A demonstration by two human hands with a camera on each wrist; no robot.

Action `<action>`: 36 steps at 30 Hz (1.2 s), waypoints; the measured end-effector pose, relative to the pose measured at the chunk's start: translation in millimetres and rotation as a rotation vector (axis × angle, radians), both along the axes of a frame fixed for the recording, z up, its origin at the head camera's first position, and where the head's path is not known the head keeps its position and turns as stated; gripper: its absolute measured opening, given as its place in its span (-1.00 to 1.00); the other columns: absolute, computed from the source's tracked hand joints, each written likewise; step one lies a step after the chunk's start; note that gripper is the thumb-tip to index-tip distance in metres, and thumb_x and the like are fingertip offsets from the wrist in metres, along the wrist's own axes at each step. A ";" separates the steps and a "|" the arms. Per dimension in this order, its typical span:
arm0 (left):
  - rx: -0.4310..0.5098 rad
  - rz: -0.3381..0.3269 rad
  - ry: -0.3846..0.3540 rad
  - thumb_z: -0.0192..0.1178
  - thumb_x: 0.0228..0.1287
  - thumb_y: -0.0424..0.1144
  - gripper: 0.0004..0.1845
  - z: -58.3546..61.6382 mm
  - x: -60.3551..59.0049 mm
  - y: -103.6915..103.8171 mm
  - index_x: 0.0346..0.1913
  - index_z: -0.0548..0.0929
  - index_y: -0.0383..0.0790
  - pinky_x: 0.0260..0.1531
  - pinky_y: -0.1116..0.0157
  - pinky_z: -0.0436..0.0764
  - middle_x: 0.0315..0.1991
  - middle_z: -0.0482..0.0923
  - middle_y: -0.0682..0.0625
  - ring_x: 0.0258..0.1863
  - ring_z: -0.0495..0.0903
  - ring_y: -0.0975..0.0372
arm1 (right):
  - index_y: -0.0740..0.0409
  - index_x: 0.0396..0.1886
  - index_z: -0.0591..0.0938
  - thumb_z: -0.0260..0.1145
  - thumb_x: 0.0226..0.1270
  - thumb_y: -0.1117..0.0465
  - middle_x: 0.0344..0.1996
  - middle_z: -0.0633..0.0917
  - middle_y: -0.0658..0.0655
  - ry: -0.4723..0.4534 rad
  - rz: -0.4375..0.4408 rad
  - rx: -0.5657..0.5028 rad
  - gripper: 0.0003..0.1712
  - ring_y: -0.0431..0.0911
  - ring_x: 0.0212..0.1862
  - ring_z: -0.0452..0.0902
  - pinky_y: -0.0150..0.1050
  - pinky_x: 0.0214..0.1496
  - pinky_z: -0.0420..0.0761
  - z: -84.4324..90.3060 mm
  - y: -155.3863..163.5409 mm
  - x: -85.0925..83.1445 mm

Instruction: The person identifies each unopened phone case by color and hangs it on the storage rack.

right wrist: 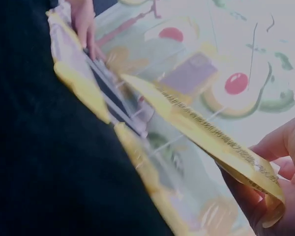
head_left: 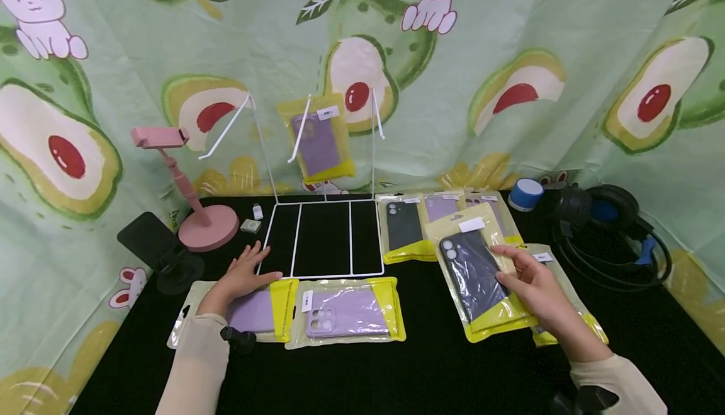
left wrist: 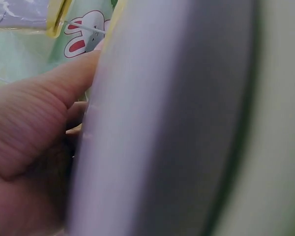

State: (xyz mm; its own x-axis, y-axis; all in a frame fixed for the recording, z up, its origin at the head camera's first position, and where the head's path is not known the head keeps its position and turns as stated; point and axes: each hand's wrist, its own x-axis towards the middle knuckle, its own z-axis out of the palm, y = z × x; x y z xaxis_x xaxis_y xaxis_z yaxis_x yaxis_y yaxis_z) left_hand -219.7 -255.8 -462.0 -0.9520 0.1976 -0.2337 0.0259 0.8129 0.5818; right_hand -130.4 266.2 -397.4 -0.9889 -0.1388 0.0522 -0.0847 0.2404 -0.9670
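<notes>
Right now the right hand (head_left: 540, 292) pinches a dark phone case in a clear, yellow-edged packet (head_left: 478, 273), lifted right of the white wire display rack (head_left: 323, 201); the left hand (head_left: 243, 273) rests with fingers spread on a lilac packaged case (head_left: 255, 311) before the rack's base. Seemingly a hanging step: next, the packet's top hole must meet a free hook.

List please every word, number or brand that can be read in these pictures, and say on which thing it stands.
None can be read.
White label on the hanging purple case packet: marks too small to read.
White labels on the packets lying on the table: too small or blank.
Yellow edge of the black case packet in the right hand: a row of tiny print shows in the right wrist view, blurred.
Left hand: no text near it.
</notes>
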 end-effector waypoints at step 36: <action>-0.050 0.002 -0.024 0.19 0.15 0.23 0.00 -3.0 -5.0 -1.2 0.46 0.05 -0.30 0.32 -0.20 -0.36 0.47 -0.24 -0.34 0.44 -0.36 -0.18 | 0.36 0.20 0.42 0.17 0.25 0.53 -0.04 0.57 -0.04 0.388 0.118 -0.305 -0.52 -0.23 -0.42 0.44 -0.45 -0.37 0.51 63.9 -115.5 -83.4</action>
